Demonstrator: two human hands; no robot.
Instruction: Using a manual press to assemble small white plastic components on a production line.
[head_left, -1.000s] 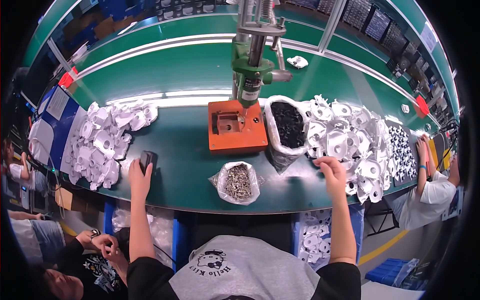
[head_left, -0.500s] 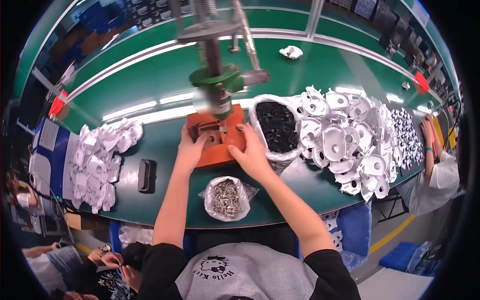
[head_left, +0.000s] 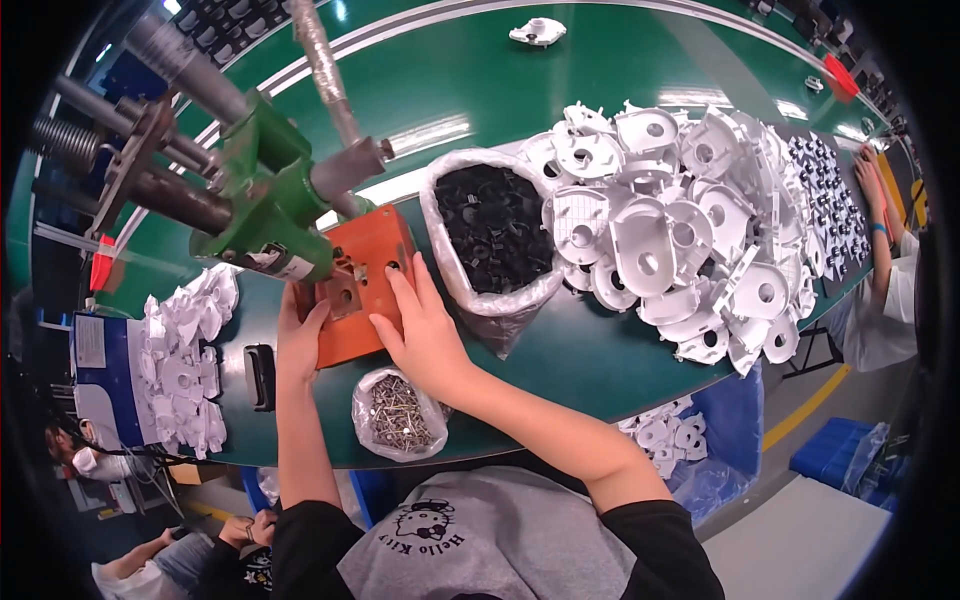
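Note:
An orange fixture block (head_left: 384, 232) lies on the green table under a green press head (head_left: 262, 190). A small recess in the block shows a greyish insert with a round hole (head_left: 346, 298). My left hand (head_left: 298, 335) grips the block's left edge, thumb toward the recess; its other fingertips are partly hidden by the press. My right hand (head_left: 425, 330) holds the right side, with its index finger and thumb on the orange top. Just below, an open clear bag of screws (head_left: 402, 415) stands near the table's front edge.
Right of the block stands a bag of black plastic parts (head_left: 492, 230). Beyond it rises a pile of white plastic housings (head_left: 650, 240); another white pile (head_left: 185, 375) lies left. A dark oblong case (head_left: 260, 378) sits near my left forearm. A co-worker's arm (head_left: 880, 220) reaches in at far right.
The view has swung, so the press now looms larger at upper left and the block appears tilted and further left. Both hands stay on the block.

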